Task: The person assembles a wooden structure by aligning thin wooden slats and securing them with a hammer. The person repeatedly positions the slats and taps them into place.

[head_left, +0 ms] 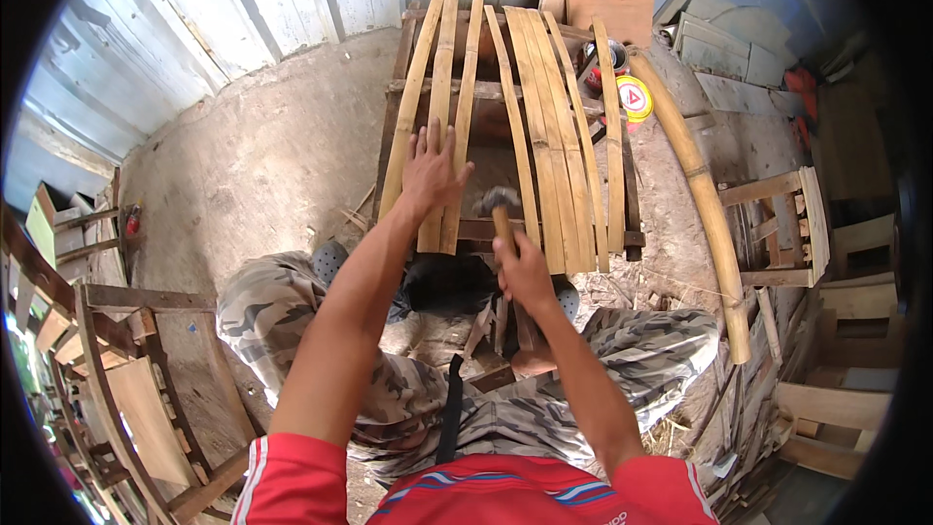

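In the head view, we saw our left hand (433, 173) spread on bamboo slats (544, 136), which lay across a dark wooden frame (478, 229); our right hand (526, 274) gripped a hammer (501, 218). Around us were a pale floor (272, 136), a ribbed metal wall (209, 24) and a bamboo pole (697, 180).

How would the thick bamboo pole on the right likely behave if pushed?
The pole would probably roll, since it looks round. Being long, it may swing if pushed at one end. Its thickness suggests it should stay stiff.
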Action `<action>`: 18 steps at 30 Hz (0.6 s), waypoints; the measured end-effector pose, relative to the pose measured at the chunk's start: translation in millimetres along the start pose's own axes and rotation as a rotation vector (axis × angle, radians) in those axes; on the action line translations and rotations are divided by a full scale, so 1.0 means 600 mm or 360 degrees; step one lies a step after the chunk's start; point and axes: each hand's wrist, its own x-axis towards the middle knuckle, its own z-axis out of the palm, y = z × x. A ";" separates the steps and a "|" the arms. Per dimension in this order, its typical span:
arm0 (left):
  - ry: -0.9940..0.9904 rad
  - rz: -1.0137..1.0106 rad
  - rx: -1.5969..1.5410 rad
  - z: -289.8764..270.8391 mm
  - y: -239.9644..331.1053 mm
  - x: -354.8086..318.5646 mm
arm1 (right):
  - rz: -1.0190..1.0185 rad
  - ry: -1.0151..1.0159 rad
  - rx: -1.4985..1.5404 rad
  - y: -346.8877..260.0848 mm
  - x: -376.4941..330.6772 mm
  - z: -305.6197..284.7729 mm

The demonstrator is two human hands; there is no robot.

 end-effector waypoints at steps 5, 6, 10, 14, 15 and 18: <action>0.0109 0.0067 -0.0060 -0.002 0.031 -0.040 | -0.0090 0.0181 0.0248 -0.044 0.148 0.004; 0.0147 0.0058 -0.0100 -0.002 0.030 -0.048 | -0.0048 0.0209 0.0310 -0.054 0.167 0.009; 0.0142 0.0051 -0.0120 -0.005 0.026 -0.055 | 0.0081 0.0305 0.0493 -0.074 0.212 0.021; 0.0156 0.0044 -0.0136 -0.007 0.023 -0.058 | 0.0116 0.0282 0.0503 -0.077 0.222 0.026; 0.0166 0.0041 -0.0157 -0.007 0.022 -0.059 | 0.0113 0.0255 0.0493 -0.077 0.221 0.027; 0.0195 0.0038 -0.0179 -0.003 0.023 -0.057 | 0.0071 0.0236 0.0517 -0.074 0.218 0.030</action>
